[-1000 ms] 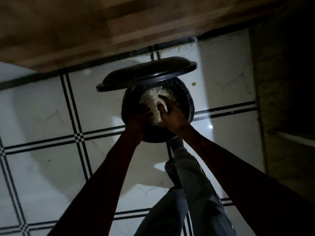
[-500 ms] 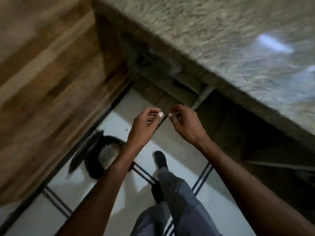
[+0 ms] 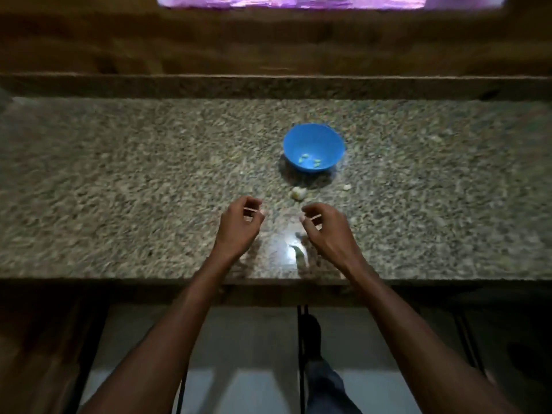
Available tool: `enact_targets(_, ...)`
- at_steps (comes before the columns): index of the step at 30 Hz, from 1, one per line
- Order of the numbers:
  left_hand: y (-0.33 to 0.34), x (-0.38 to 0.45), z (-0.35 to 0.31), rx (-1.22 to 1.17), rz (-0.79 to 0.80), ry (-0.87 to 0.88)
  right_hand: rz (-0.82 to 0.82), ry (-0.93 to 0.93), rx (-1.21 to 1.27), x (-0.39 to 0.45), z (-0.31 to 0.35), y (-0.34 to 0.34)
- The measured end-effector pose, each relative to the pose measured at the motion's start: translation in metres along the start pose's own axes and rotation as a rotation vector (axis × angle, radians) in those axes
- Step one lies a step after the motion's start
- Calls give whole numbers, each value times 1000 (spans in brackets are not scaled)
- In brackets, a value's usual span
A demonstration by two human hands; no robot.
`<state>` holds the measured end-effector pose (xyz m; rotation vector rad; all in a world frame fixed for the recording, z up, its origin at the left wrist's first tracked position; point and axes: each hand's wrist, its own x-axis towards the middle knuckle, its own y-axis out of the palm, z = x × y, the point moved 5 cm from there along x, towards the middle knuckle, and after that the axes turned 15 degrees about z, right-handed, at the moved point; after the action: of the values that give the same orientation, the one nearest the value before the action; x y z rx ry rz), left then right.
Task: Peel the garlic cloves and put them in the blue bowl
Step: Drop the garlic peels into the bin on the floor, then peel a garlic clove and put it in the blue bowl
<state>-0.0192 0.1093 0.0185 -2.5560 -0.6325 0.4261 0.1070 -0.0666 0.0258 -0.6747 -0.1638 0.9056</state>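
Note:
A blue bowl [image 3: 313,149] stands on the speckled granite counter [image 3: 119,189], with a few pale peeled cloves lying in its bottom. Just in front of the bowl sits a whitish garlic piece [image 3: 298,192], and a smaller pale bit [image 3: 346,187] lies to its right. My left hand [image 3: 240,225] hovers over the counter near the front edge, fingers loosely curled, and I see nothing in it. My right hand [image 3: 324,231] hovers beside it, also loosely curled and holding nothing that I can see. Both hands are short of the garlic piece.
A raised granite ledge [image 3: 268,85] runs along the back of the counter, under a wooden wall. A bright glare spot [image 3: 291,249] shines on the counter between my wrists. Below the counter's front edge are tiled floor and my leg [image 3: 322,383].
My view has swung from the dark bin on the floor up to the counter. Both hands left the bin and now hover apart over the counter, in front of the bowl.

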Motion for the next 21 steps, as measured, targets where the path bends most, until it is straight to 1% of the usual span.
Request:
enact_targets(2,18,35,-4,34,41,-33,-25,84,16,13,-31,-31)
enact_targets(4,29,65,-2,49,46,-58,-47,146,-18,34,-60,-60)
enact_targets(8,41,101,4,83,35,-98,-25,173,-152,83,-102,-99)
enact_targets(11,43,109,11,57,10,-119,77,135,-263,103,-115,-104)
enact_targets(13,44,111,15,39,0,-122,109,100,-341,107,-119,-102)
enact_targets(15,45,113,17,48,-7,-138,93,70,-355,110,-123,-97)
enact_targets(17,46,116,18,48,-11,-145,64,78,-368,112,-127,-93)
enact_targets(21,48,121,14,47,38,-111,15,95,-377,111,-126,-90)
